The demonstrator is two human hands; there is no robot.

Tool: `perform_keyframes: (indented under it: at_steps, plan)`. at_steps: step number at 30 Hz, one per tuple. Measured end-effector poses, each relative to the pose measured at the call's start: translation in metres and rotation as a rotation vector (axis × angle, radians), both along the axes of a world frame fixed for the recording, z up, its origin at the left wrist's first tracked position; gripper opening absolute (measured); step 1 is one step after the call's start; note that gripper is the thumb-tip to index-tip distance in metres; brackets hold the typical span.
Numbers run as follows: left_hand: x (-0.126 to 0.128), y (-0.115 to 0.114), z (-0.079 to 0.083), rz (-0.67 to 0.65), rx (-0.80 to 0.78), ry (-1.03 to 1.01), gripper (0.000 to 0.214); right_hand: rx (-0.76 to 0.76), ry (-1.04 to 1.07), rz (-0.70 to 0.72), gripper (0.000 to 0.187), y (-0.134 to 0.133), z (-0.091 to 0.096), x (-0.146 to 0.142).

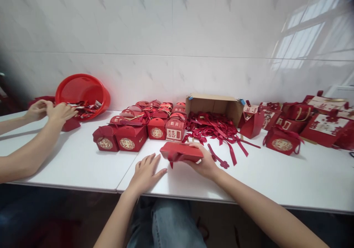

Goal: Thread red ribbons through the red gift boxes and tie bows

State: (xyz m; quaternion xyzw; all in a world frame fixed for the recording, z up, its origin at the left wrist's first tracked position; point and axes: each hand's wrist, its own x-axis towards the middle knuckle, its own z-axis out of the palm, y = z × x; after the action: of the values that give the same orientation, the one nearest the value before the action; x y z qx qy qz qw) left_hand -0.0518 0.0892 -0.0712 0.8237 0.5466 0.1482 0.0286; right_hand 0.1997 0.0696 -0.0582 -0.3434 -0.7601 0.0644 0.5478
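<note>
My right hand (204, 163) grips a flat red gift box (181, 151) with a red ribbon hanging from it, held just above the white table (276, 181). My left hand (145, 172) rests open and flat on the table just left of that box, fingers spread and not touching it. Behind the box stands a cluster of several finished red gift boxes (143, 128) with gold labels.
A cardboard box (214, 106) spills red ribbons (218, 130) at the back. More red boxes and bags (304, 124) fill the right side. At far left another person's hands (52, 111) work beside a tipped red plastic basin (83, 91) holding small packets.
</note>
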Motion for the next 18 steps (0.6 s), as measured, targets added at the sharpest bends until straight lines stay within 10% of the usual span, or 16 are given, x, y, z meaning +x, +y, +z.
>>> perform_keyframes:
  at_steps: [7, 12, 18]
  plan:
    - [0.003, 0.000, 0.004, 0.027, -0.035, 0.041, 0.063, 0.019, 0.344, -0.765, 0.055, -0.030, 0.025, 0.096]
    - [0.005, 0.001, 0.006, 0.027, -0.028, 0.061, 0.063, -0.093, 0.264, -1.179, 0.067, -0.065, 0.007, 0.201]
    - [0.008, -0.001, 0.006, 0.052, -0.035, 0.056, 0.063, -0.696, 0.163, -1.409, 0.112, -0.084, -0.032, 0.247]
